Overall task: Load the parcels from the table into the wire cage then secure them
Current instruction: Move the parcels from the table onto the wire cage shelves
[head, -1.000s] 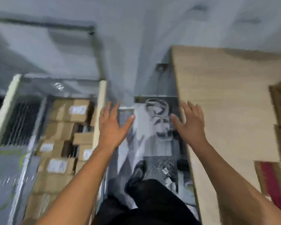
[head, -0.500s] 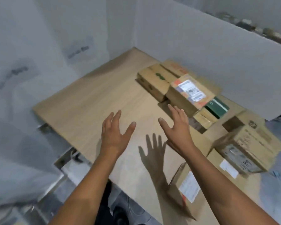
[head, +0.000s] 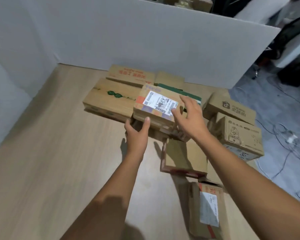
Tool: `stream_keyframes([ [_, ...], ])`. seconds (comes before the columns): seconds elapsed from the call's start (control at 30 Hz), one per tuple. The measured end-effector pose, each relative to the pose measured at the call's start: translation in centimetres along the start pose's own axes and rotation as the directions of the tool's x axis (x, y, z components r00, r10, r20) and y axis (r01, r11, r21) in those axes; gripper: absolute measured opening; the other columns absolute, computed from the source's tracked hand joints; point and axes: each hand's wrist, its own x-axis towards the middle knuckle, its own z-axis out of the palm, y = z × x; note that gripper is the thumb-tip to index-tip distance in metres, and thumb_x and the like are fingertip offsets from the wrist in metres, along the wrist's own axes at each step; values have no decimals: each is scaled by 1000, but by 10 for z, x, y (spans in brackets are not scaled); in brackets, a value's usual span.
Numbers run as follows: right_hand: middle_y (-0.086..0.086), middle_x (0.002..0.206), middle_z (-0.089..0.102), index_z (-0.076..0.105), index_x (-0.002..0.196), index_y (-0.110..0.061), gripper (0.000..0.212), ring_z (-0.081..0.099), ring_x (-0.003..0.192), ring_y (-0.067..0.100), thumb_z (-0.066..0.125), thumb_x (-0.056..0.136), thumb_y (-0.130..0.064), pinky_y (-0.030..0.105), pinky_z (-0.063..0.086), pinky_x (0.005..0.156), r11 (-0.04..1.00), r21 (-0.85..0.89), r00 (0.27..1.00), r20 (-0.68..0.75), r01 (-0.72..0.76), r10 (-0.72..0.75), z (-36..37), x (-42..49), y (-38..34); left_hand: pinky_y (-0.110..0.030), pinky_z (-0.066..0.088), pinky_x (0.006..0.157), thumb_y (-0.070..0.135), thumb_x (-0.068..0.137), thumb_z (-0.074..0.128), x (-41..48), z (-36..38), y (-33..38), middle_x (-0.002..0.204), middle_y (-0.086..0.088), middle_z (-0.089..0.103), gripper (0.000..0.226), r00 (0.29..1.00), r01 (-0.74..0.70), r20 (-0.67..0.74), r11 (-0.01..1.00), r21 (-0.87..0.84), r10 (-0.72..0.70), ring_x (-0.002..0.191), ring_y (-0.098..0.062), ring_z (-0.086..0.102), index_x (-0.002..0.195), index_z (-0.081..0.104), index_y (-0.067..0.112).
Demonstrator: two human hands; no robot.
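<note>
About nine parcels [head: 111, 99] on table [head: 59, 153], 12 to 4 o'clock; wire cage unseen. Labelled parcel [head: 156, 103], 12 o'clock: left hand [head: 137, 134] grip clamped on near corner, right hand [head: 189, 118] grip apart above. Loading unfinished; securing apparently pending.

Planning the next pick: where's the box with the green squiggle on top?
Head view: the green-squiggle box lies flat at the pile's left edge on the table, just left of the white-labelled parcel.
</note>
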Motion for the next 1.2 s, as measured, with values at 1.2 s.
stream_keyframes([
  [1.2,-2,141,48,53,130,-62,67,61,125,14,78,67,-64,42,55,103,759,572,68,810,-312,-583,65,-356,-102,-37,59,96,29,91,67,-458,-113,-157,136,-4,69,60,387,-470,-922,855,-219,-23,123,-25,67,146,45,21],
])
